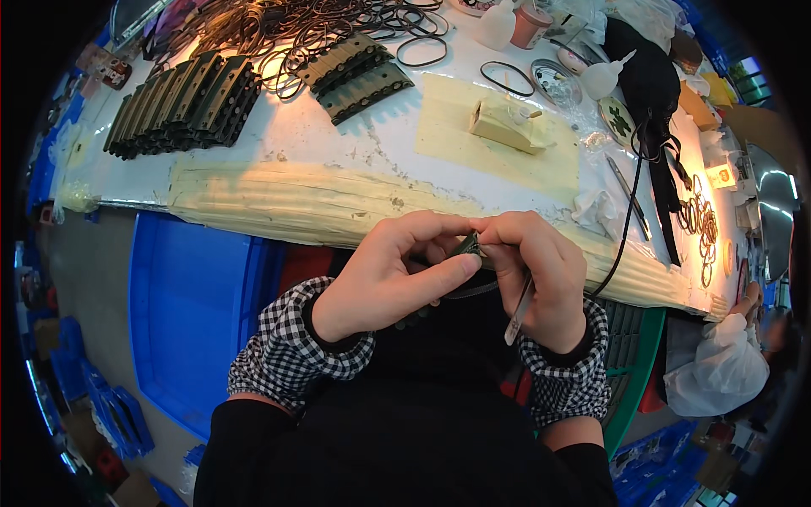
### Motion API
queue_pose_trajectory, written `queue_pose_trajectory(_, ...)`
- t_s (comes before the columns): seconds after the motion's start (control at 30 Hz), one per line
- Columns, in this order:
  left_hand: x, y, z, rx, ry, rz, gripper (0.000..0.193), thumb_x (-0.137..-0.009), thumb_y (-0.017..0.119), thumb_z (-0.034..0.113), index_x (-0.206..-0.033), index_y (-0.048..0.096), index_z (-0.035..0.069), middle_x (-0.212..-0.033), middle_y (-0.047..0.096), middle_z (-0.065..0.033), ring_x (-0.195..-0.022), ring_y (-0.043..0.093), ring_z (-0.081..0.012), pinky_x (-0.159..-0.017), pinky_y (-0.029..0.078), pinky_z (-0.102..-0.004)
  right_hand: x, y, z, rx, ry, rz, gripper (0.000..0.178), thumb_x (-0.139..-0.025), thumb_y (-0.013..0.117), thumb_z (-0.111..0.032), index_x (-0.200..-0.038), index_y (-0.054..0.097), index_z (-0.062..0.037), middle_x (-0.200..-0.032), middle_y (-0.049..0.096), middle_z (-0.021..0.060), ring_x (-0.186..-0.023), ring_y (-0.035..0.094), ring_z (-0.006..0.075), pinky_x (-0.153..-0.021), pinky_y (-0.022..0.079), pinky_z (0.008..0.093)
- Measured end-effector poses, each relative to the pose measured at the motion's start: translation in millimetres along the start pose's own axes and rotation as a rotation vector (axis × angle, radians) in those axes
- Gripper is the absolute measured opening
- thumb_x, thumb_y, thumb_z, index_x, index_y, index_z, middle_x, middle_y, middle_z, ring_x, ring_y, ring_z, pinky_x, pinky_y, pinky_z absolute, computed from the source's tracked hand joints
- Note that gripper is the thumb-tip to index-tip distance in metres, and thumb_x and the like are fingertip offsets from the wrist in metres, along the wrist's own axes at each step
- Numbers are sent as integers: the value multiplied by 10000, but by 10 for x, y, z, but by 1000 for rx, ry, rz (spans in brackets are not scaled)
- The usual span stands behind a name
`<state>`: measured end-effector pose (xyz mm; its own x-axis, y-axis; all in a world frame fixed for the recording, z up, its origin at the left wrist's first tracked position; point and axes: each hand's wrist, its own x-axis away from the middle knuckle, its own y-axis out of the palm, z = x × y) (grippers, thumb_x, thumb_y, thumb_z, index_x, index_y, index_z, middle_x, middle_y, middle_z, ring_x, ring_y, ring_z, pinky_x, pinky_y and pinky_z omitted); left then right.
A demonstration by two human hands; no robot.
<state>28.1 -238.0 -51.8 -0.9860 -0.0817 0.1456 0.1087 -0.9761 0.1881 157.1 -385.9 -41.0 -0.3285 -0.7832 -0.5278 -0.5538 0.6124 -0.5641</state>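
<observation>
My left hand (397,270) is closed, with thumb and fingers pinching a small dark green piece (466,246). At the same spot the fingertips of my right hand (541,275) press together and meet those of the left. A slim flat metal tool (518,314), tweezers-like, is held in my right hand and sticks out below the palm. Its working end is hidden by the fingers. Both hands are just off the table's near edge, above my lap. Checked sleeve covers wrap both wrists.
Dark green strips (186,101) are stacked at the far left, with more strips (359,80) beside them. Cord loops (253,34) lie behind. A cream block (507,127), a squeeze bottle (601,78) and a black cable (627,228) lie right. A blue bin (186,321) stands below left.
</observation>
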Motion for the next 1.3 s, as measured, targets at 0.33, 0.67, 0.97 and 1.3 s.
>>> queue_pose_trajectory(0.33, -60, 97, -119, 132, 93, 77, 400, -933, 602, 182, -1263, 523, -29, -931, 645, -39, -779, 572, -41, -643, 464, -190, 54, 35, -4, -59, 119, 102, 87, -844, 651, 7, -915, 601, -2, -824, 649, 106, -636, 628, 200, -555, 490, 266)
queue_pose_trajectory(0.67, -86, 105, -145, 84, 110, 93, 383, -965, 529, 134, -1306, 478, -32, -1151, 573, -85, -1011, 556, -115, -859, 475, -267, 117, 87, 63, 8, 21, 210, 111, -814, 676, 10, -906, 614, 0, -891, 692, 128, -698, 669, 224, -596, 526, 279)
queue_pose_trajectory(0.97, -106, 257, -108, 126, 287, 269, 469, -962, 536, 93, -1390, 364, 14, -988, 544, -43, -912, 548, -72, -805, 454, -217, 75, 157, 4, 69, -5, 258, 165, -784, 681, 26, -942, 651, -13, -898, 696, 122, -719, 672, 256, -591, 504, 304)
queue_pose_trajectory(1.3, -169, 243, -104, 1, 441, 240, 294, -980, 470, 58, -1268, 409, 52, -1023, 504, -49, -883, 529, -52, -759, 424, -198, 46, 130, -211, 9, 131, 314, 210, -751, 695, 42, -952, 681, -18, -759, 615, 91, -627, 610, 234, -547, 469, 298)
